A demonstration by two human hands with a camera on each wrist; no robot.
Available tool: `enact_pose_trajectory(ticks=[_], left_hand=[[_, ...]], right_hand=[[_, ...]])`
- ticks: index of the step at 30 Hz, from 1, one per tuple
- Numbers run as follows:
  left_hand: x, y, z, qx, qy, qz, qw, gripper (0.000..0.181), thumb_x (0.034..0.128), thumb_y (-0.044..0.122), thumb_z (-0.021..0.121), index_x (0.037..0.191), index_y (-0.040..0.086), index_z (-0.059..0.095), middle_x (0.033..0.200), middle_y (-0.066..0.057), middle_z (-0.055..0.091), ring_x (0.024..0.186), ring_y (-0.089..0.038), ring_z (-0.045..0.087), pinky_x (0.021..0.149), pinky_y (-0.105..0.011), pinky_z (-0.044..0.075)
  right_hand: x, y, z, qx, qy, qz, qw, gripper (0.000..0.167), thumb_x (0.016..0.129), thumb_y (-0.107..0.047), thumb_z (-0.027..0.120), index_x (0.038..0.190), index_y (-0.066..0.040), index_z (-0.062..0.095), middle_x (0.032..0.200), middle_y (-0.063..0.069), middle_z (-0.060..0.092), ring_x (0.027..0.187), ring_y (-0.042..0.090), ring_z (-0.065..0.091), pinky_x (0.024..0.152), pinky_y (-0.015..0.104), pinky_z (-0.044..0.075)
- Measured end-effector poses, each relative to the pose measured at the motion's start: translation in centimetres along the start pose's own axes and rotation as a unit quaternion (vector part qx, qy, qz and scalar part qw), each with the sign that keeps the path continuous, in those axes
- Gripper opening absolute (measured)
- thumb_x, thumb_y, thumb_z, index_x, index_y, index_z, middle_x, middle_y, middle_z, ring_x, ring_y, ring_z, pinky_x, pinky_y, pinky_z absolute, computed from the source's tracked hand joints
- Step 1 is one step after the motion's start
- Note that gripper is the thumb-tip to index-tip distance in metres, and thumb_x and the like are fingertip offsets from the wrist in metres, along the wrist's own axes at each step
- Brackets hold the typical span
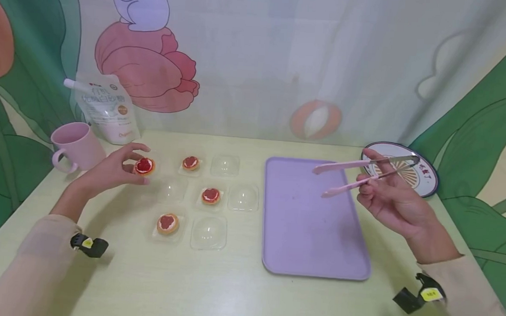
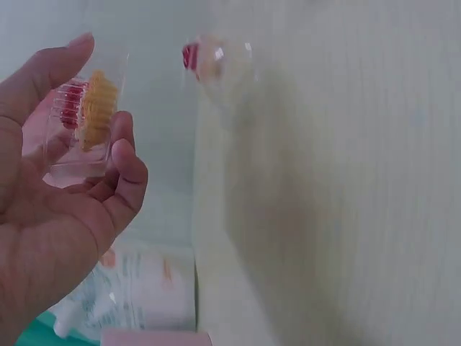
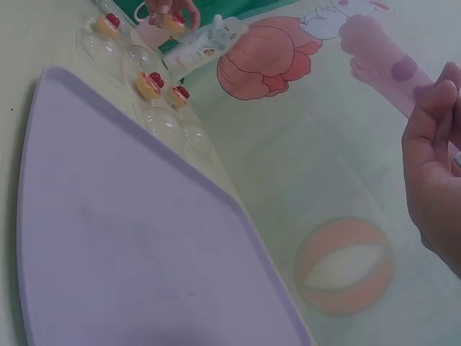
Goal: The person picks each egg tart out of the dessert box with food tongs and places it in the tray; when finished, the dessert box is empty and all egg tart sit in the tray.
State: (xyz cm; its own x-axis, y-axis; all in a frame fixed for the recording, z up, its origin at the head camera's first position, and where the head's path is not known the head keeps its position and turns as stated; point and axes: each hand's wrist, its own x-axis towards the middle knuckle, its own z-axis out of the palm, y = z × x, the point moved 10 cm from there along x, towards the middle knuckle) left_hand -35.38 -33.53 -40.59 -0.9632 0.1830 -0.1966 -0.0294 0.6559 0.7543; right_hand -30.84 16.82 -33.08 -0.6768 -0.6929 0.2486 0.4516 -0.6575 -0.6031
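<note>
My left hand (image 1: 114,169) grips a clear box with a red-topped tart (image 1: 144,165) inside, held above the table at the left; the left wrist view shows thumb and fingers round the box (image 2: 79,170). Three more tarts, at the back (image 1: 190,163), middle (image 1: 210,196) and front (image 1: 168,223), sit in clear boxes with lids folded open to their right. My right hand (image 1: 394,199) holds pink-tipped metal tongs (image 1: 348,184), their tips apart and nothing between them, over the right part of the purple tray (image 1: 313,228).
A pink mug (image 1: 79,146) and a white pouch (image 1: 109,112) stand at the back left. Behind my right hand lies a round patterned plate or mat (image 1: 428,174). A printed curtain (image 1: 249,72) hangs along the table's back edge.
</note>
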Motion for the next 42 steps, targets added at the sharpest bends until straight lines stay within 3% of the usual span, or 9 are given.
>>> enact_pose_trajectory(ticks=[5,13,18,23,32,37,42], left_hand=[[-0.1,3.9,2.0,-0.005,-0.011,0.035,0.9993,0.081,0.0858,0.020,0.079,0.150,0.016,0.029,0.147,-0.025,0.040,0.121,-0.043,0.056,0.101,-0.050,0.051],[-0.3,9.9,7.5,-0.020,-0.060,0.077,0.9950,0.076,0.0803,0.012,0.082,0.143,0.017,0.039,0.145,-0.020,0.044,0.106,-0.034,0.060,0.085,-0.035,0.053],[-0.7,12.6,10.4,-0.022,-0.080,0.080,0.9933,0.079,0.0770,0.014,0.085,0.142,0.023,0.040,0.141,-0.015,0.046,0.103,-0.032,0.060,0.082,-0.034,0.053],[-1.1,14.5,12.8,-0.011,-0.087,0.086,0.9924,0.078,0.0761,0.019,0.087,0.140,0.027,0.042,0.138,-0.012,0.051,0.095,-0.028,0.060,0.079,-0.035,0.049],[-1.5,16.7,16.6,-0.038,-0.104,0.086,0.9902,0.078,0.0752,0.016,0.087,0.139,0.027,0.044,0.128,-0.010,0.055,0.079,-0.025,0.061,0.069,-0.032,0.051],[-1.6,17.0,17.4,-0.050,-0.097,0.085,0.9904,0.076,0.0754,0.015,0.087,0.137,0.025,0.043,0.126,-0.013,0.056,0.079,-0.025,0.063,0.067,-0.031,0.052],[-1.5,17.0,17.9,-0.053,-0.085,0.081,0.9916,0.075,0.0761,0.016,0.087,0.136,0.023,0.043,0.128,-0.015,0.055,0.080,-0.025,0.062,0.066,-0.031,0.052]], right_hand=[[1.0,0.5,1.0,-0.034,0.003,-0.006,0.9994,0.052,0.102,0.014,0.025,0.139,-0.014,0.047,0.109,0.020,0.068,0.089,0.024,0.069,0.080,0.030,0.055],[2.9,2.0,2.6,-0.088,0.017,-0.017,0.9958,0.045,0.101,0.015,0.030,0.130,-0.012,0.051,0.106,0.018,0.073,0.083,0.020,0.069,0.076,0.025,0.055],[4.0,2.9,3.4,-0.142,0.055,-0.028,0.9879,0.042,0.100,0.014,0.036,0.127,-0.014,0.052,0.101,0.014,0.074,0.079,0.017,0.067,0.074,0.023,0.055],[5.4,4.2,4.3,-0.196,0.054,-0.031,0.9786,0.041,0.099,0.014,0.043,0.127,-0.015,0.049,0.098,0.009,0.074,0.076,0.016,0.069,0.074,0.023,0.056],[6.6,6.7,4.1,-0.310,0.076,-0.024,0.9475,0.043,0.094,0.015,0.053,0.126,-0.013,0.048,0.092,0.007,0.073,0.069,0.015,0.071,0.068,0.026,0.059],[6.5,6.9,4.2,-0.371,0.108,-0.037,0.9217,0.044,0.092,0.013,0.058,0.125,-0.014,0.049,0.091,0.005,0.072,0.063,0.015,0.070,0.064,0.027,0.059],[6.7,7.3,5.0,-0.432,0.107,-0.049,0.8942,0.046,0.088,0.013,0.063,0.124,-0.013,0.051,0.089,0.006,0.072,0.058,0.019,0.069,0.059,0.034,0.060]])
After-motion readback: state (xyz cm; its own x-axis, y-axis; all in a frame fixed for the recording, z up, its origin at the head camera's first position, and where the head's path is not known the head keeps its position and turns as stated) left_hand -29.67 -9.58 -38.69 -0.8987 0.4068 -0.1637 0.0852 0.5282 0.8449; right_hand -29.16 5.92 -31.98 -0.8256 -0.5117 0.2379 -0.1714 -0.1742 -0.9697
